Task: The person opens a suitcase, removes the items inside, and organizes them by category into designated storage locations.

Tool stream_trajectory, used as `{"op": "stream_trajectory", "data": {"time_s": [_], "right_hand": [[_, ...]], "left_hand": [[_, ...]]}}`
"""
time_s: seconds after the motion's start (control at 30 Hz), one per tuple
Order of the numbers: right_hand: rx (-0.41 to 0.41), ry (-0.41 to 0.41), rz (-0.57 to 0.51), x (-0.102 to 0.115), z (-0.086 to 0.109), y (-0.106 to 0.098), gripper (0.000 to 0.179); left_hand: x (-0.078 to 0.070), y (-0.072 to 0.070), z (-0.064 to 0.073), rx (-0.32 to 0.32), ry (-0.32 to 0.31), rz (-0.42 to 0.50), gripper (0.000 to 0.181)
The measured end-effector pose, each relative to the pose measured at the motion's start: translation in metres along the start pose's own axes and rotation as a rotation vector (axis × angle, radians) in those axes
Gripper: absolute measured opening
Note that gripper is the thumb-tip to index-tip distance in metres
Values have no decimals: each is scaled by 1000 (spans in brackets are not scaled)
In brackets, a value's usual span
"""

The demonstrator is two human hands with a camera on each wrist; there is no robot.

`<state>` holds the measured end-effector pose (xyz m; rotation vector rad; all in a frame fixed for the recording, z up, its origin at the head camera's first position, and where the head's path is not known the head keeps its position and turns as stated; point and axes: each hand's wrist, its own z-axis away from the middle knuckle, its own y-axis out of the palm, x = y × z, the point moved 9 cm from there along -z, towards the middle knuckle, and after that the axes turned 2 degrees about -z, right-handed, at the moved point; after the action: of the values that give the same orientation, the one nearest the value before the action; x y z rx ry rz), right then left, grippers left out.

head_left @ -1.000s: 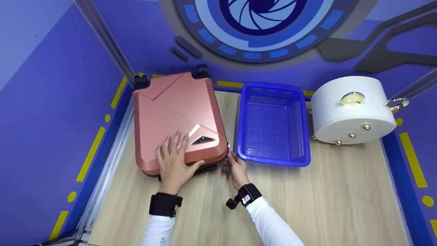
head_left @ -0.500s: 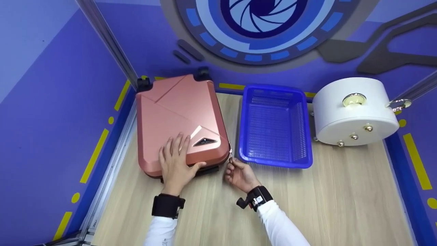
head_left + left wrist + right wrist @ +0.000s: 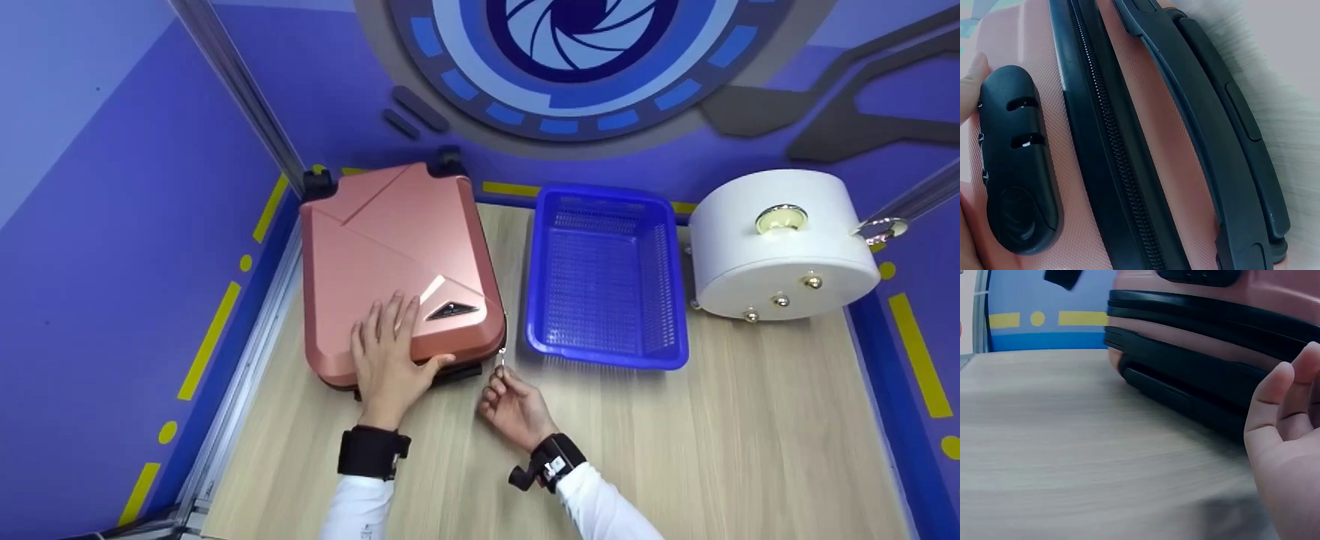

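A pink hard-shell suitcase (image 3: 390,255) lies flat, its wheels toward the back wall. My left hand (image 3: 390,367) rests with spread fingers on the lid near the front edge, the thumb along that edge. At the suitcase's front right corner, my right hand (image 3: 519,411) pinches a metal zipper pull (image 3: 502,358) between thumb and forefinger. The left wrist view shows the black zipper (image 3: 1109,124) with its teeth together, between a combination lock (image 3: 1022,163) and a black carry handle (image 3: 1202,124). In the right wrist view, curled fingers (image 3: 1266,399) overlap the suitcase; the pull is out of sight there.
A blue plastic basket (image 3: 534,285) stands right of the suitcase, close to my right hand. Farther right is a white drum-shaped case (image 3: 780,277) with gold studs and a ring handle. Blue walls (image 3: 322,90) enclose the wooden tabletop (image 3: 720,435).
My right hand has drawn the zipper pull around the front right corner, toward me and lately to the left. The left hand has kept its place on the lid.
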<state>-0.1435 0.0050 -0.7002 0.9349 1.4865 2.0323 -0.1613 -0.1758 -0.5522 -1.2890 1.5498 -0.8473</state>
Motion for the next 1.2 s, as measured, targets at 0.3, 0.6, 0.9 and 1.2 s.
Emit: {"op": "stream_trajectory", "data": {"time_s": [0.3,0.6,0.9,1.2], "right_hand": [[37,-6,-48,-13,2,8,33],[-67,-49,-25,-17,1,5,33],[-259,-116,276,-10,-3,-6,23],[-468,-203,823,30,-1,1,22]], "left_hand": [[-3,5,-2,2,-31,11,108],[-16,12,-2,-38,-74,12,105],[-19,11,1,-51,-56,40,104],[-3,-4,10,-2,73,74,90]]}}
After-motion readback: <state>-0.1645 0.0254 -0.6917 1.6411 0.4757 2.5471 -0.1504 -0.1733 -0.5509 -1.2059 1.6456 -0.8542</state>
